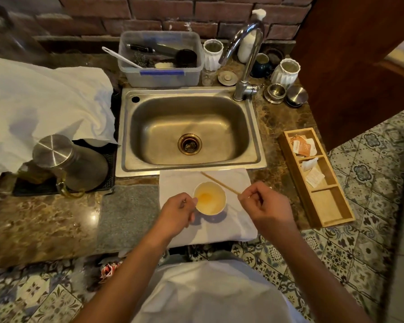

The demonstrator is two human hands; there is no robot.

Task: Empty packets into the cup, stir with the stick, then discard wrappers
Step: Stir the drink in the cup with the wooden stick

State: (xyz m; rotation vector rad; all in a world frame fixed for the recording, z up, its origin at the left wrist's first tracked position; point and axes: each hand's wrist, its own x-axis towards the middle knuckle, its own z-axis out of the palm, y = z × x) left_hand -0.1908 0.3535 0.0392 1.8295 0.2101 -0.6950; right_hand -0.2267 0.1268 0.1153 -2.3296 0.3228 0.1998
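Right hand (265, 201) pinching stick (219, 182), long axis running up-left behind cup (210, 198), left hand (179, 212) fingers curled against cup's side, white cloth (231, 220) on marble counter (40, 227), sink (189, 129) behind, brick wall (173, 12)

A brown marble countertop (44, 229) is seen across the middle of the frame, with a steel sink (189, 129) set into its centre. At lower centre a white cloth (233, 220) and a grey mat (128, 213) are laid side by side on it, and a white cup (210, 198) is stood on the cloth. A wooden tray (322, 203) with three compartments is placed at the right, a black mat (103, 183) at the left, and a clear plastic bin (160, 76) at upper centre behind the sink.
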